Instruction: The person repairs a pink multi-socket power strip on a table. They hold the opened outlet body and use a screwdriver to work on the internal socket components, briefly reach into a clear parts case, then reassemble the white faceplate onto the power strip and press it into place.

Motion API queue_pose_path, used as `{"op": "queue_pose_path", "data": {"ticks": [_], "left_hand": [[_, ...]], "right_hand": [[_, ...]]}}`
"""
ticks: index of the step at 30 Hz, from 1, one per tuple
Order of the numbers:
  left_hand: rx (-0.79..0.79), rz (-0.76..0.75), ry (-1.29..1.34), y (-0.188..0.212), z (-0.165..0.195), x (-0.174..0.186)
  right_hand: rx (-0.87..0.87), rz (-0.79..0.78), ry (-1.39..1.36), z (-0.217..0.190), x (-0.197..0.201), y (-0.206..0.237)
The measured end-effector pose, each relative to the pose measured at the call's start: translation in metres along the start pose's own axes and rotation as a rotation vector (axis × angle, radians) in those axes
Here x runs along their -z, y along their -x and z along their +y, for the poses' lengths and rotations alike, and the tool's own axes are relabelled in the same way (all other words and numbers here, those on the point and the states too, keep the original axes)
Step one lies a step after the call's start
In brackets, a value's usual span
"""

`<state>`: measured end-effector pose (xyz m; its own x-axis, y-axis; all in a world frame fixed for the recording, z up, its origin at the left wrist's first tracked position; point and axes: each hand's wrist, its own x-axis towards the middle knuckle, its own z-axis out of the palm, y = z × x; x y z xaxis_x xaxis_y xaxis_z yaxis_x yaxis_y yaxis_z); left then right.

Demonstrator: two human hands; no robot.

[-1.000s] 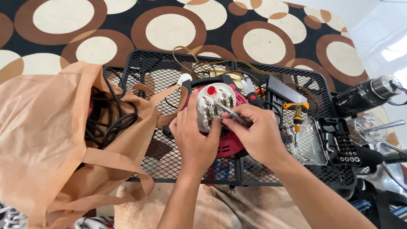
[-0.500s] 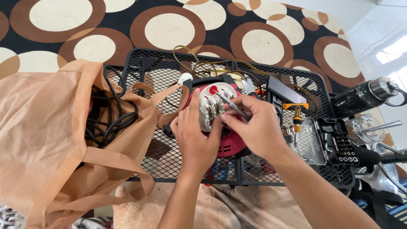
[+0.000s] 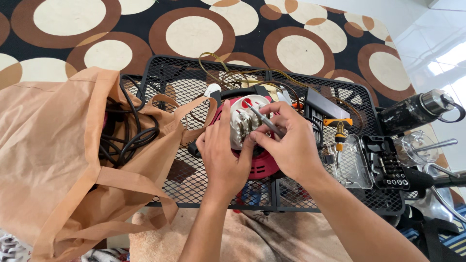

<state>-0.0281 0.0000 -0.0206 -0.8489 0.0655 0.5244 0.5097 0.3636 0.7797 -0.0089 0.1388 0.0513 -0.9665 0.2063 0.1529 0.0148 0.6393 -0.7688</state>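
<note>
1. Pretty bright overall, looks like plain daylight, nothing dim or murky.
2. Light comes in from the upper right: the pale floor (image 3: 437, 43) there is blown out to near white, with no detail left in the brightest patches.
3. Shadows are soft. There's only a faint darker patch under the left hand (image 3: 224, 155) and right hand (image 3: 286, 143) on the mesh counter (image 3: 184, 179).
4. Small shiny glints on the dark bottle (image 3: 417, 110) and the clear plastic case lid (image 3: 352, 167), nothing harsh.
5. Focus is sharp in the middle; the mesh and fingers read crisp, no motion blur.
6. Wide-angle stretch at the edges: the brown bag (image 3: 53, 155) bulges, and the bottom corners go a bit soft.
</note>
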Motion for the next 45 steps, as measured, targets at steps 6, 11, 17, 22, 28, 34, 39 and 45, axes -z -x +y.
{"op": "queue_pose_path", "data": {"ticks": [6,11,17,22,28,34,39,45], "left_hand": [[0.007,-0.050,0.006,0.000,-0.002,0.003],[-0.017,-0.008,0.008,0.001,-0.001,0.002],[0.002,-0.007,0.008,0.000,-0.001,0.001],[0.008,-0.005,0.004,0.000,0.000,0.001],[0.018,0.007,0.013,0.000,0.001,0.002],[0.020,0.015,0.021,0.000,0.002,0.002],[0.030,0.031,0.031,-0.001,0.004,0.001],[0.037,0.040,0.026,-0.001,0.005,0.000]], "right_hand": [[0.072,0.039,0.014,-0.003,-0.002,0.003],[0.112,0.093,0.025,0.003,-0.006,0.010],[0.181,0.121,-0.093,0.017,-0.012,0.013],[0.137,0.113,-0.150,0.021,-0.013,0.012],[0.087,0.101,-0.117,0.016,-0.011,0.008],[-0.001,0.086,-0.152,0.008,-0.013,0.007],[-0.007,0.120,-0.067,0.005,-0.012,0.008],[0.013,0.102,-0.090,0.008,-0.012,0.009]]}}
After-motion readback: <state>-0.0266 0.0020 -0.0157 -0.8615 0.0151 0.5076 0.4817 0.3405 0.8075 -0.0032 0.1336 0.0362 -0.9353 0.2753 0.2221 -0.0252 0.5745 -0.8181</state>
